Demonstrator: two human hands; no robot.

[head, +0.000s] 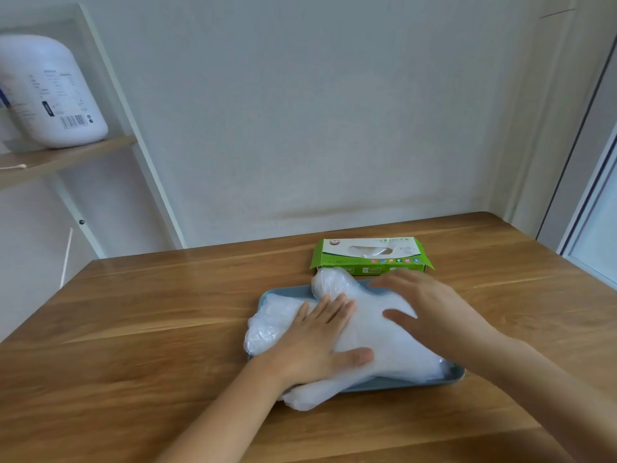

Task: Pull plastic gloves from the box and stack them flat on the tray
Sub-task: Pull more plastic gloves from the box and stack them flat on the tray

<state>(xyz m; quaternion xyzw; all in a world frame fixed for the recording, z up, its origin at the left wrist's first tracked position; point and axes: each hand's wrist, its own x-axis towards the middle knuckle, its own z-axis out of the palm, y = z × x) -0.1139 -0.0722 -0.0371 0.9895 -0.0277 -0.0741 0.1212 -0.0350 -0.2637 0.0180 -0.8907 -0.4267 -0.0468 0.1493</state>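
Flat, both hands' straight fingers (pixel 329 309) press gloves (pixel 384 339).

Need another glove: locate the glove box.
Head view: the green glove box sits on the wooden table, right of centre, just behind the blue tray.

a home room: wooden table (pixel 167 329) at a plain wall, shelf (pixel 66 155) holding a white jug (pixel 53 91)
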